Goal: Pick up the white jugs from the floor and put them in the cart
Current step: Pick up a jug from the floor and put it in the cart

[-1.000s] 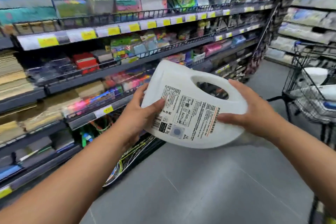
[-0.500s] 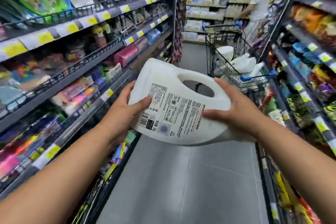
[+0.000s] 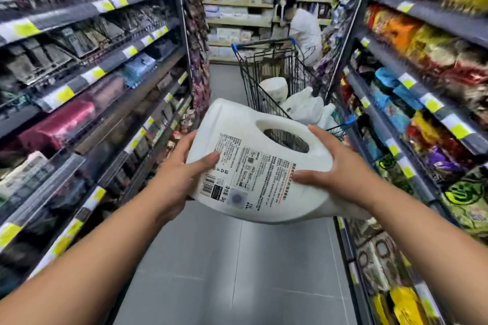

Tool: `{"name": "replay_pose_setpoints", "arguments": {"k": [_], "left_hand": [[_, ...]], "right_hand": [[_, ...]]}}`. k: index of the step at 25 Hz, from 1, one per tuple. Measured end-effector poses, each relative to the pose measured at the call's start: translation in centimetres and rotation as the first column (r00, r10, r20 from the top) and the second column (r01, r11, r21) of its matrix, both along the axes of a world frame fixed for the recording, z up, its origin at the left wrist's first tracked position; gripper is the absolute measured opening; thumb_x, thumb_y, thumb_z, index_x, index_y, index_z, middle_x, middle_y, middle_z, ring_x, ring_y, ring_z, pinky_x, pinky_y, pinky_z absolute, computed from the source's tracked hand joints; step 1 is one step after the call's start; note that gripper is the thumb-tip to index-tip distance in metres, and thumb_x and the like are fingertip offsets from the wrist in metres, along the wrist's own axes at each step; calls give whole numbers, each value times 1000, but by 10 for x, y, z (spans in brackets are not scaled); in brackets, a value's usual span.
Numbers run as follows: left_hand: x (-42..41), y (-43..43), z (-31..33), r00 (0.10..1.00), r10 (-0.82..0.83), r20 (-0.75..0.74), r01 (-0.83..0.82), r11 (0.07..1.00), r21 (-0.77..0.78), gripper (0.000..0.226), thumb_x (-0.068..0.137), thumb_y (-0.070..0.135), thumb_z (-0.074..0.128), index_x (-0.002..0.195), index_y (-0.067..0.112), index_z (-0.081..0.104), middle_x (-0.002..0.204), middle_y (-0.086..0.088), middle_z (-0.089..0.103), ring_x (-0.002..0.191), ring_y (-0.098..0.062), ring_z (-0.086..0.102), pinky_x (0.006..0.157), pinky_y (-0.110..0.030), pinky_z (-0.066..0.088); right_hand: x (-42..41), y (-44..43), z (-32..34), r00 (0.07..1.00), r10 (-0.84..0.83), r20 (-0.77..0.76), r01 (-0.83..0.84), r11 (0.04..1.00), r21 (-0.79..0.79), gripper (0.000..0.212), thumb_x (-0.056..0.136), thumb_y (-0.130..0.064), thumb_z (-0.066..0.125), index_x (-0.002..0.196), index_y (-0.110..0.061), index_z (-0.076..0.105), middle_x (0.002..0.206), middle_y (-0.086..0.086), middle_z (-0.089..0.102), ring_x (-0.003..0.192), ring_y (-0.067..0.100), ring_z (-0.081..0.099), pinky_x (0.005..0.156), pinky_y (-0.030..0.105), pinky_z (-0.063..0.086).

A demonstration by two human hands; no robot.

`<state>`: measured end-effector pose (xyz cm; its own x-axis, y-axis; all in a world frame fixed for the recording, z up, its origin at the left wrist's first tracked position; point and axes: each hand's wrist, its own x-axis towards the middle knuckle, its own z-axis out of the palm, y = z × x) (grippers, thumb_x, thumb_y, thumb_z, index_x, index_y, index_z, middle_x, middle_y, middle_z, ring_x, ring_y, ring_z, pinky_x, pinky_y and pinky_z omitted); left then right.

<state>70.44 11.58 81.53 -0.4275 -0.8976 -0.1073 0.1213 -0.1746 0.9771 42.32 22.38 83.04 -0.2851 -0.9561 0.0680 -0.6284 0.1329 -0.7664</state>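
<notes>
Packet-filled shelves point(image 3: 92, 82) with yellow price tags point(image 3: 64, 93) line the grey floor's point(image 3: 232, 272) left, snack-bag shelves point(image 3: 422, 87) line its right, and a person in white point(image 3: 306, 29) bends at its far end.

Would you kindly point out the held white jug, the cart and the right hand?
held white jug point(image 3: 250, 174), head view, printed label.
cart point(image 3: 252, 82), head view, left wire side.
right hand point(image 3: 343, 169), head view, back of hand.

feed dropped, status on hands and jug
Left hand and right hand grip jug, label up. Cart ahead, other jugs in it. Person beyond cart, nothing seen between.
</notes>
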Motion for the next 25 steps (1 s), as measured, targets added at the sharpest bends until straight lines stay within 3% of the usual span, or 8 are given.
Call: {"name": "replay_pose_setpoints", "arguments": {"k": [3, 7, 10, 16, 20, 25], "left_hand": [[-47, -63, -2, 1000, 9, 5, -10, 1000, 28, 68, 71, 19, 81, 132, 34, 54, 120, -4, 72, 100, -28, 70, 88, -55, 54], [-109, -173, -13, 999, -30, 21, 28, 998, 58, 68, 72, 23, 76, 135, 35, 53, 122, -3, 72, 103, -31, 71, 88, -60, 55], [-156, -257, -21, 997, -73, 37, 70, 994, 80, 64, 81, 16, 77, 135, 41, 52, 120, 0, 73, 105, -33, 70, 87, -63, 54], [-271, -414, -22, 962, -253, 99, 240, 962, 127, 66, 78, 18, 79, 136, 37, 52, 122, -1, 72, 102, -29, 71, 69, -44, 58], [-361, -485, -37, 945, -305, 117, 285, 945, 163, 51, 89, 15, 68, 133, 36, 52, 110, 4, 75, 84, -19, 72, 61, -35, 57], [-473, -546, -68, 939, -325, 117, 295, 931, 216, 54, 89, 12, 68, 134, 36, 51, 103, 5, 77, 77, -16, 74, 56, -33, 56]], "right_hand": [[-49, -64, -1, 1000, 13, 7, -13, 1000, 12, 121, 34, -78, 80, 144, -49, 37, 131, -17, 59, 117, 8, 57, 107, 38, 45], [-104, -158, -12, 1000, -25, 2, 25, 999, 27, 118, 45, -66, 87, 148, -47, 32, 135, -13, 53, 119, 12, 53, 99, 30, 42], [-144, -228, -23, 997, -73, 13, 73, 997, 23, 123, 40, -75, 82, 148, -48, 31, 134, -11, 52, 119, 13, 53, 96, 29, 41], [-235, -345, -41, 970, -237, 59, 233, 970, 70, 124, 33, -85, 76, 145, -54, 31, 139, -11, 52, 123, 13, 52, 102, 36, 44], [-309, -401, -55, 950, -286, 126, 280, 958, 69, 92, 52, -59, 88, 130, -57, 41, 123, -24, 55, 115, 6, 52, 88, 21, 41], [-419, -462, -82, 942, -291, 169, 275, 955, 107, 85, 53, -55, 90, 124, -65, 45, 121, -35, 55, 114, 2, 55, 93, 25, 45]]}}
